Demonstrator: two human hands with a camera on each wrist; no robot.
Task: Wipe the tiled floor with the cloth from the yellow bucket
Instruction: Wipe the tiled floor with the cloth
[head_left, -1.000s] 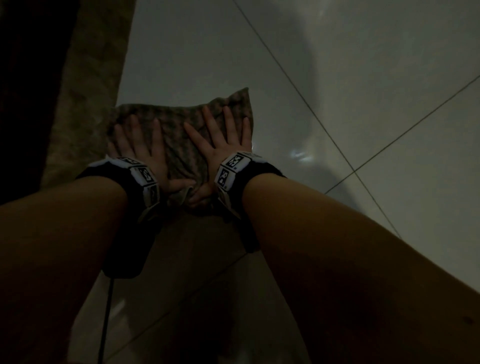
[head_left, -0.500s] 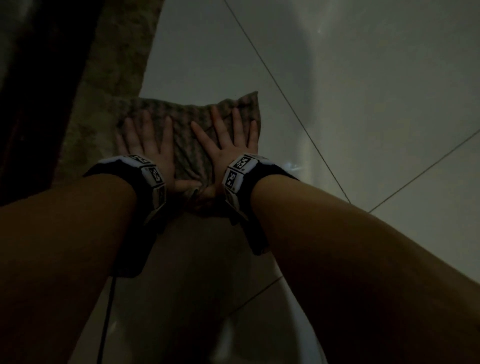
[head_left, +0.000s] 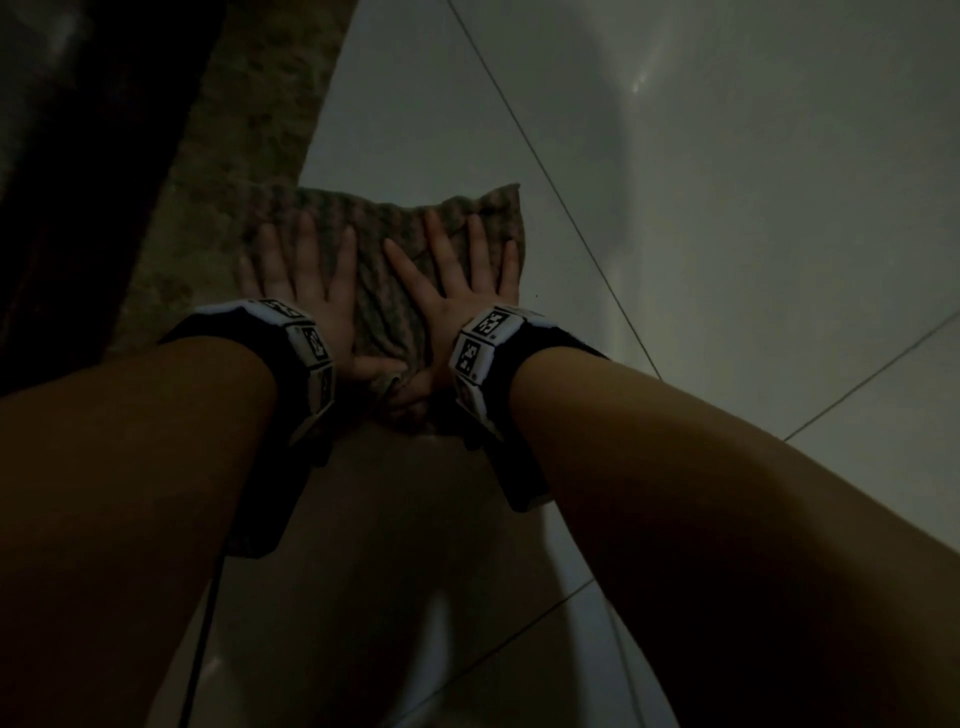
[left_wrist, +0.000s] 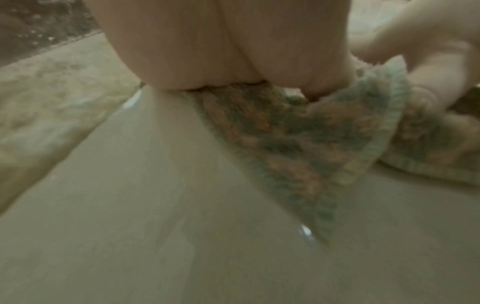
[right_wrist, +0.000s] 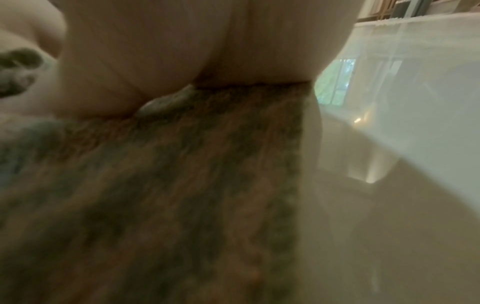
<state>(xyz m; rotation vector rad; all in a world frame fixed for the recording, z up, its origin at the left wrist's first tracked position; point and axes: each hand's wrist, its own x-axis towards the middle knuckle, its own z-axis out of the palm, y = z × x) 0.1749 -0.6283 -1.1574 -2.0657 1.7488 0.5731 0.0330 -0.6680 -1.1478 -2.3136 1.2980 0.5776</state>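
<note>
From the head, the left hand (head_left: 306, 291) and right hand (head_left: 457, 291) lie flat side by side on the cloth (head_left: 384, 244), fingers straight and spread, pressing it to the floor (head_left: 727, 234); the cloth's left edge meets a speckled strip (head_left: 249, 130), and black-and-white coded tags on the wristbands (head_left: 306, 338) carry no readable writing. At the left wrist, the palm (left_wrist: 207, 45) bears on the cloth (left_wrist: 298, 139), one hemmed corner folded over, the floor (left_wrist: 130, 205) glossy beside it. At the right wrist, the palm (right_wrist: 194, 45) presses the blurred cloth (right_wrist: 168, 195), its right edge on shiny floor (right_wrist: 389, 185).
</note>
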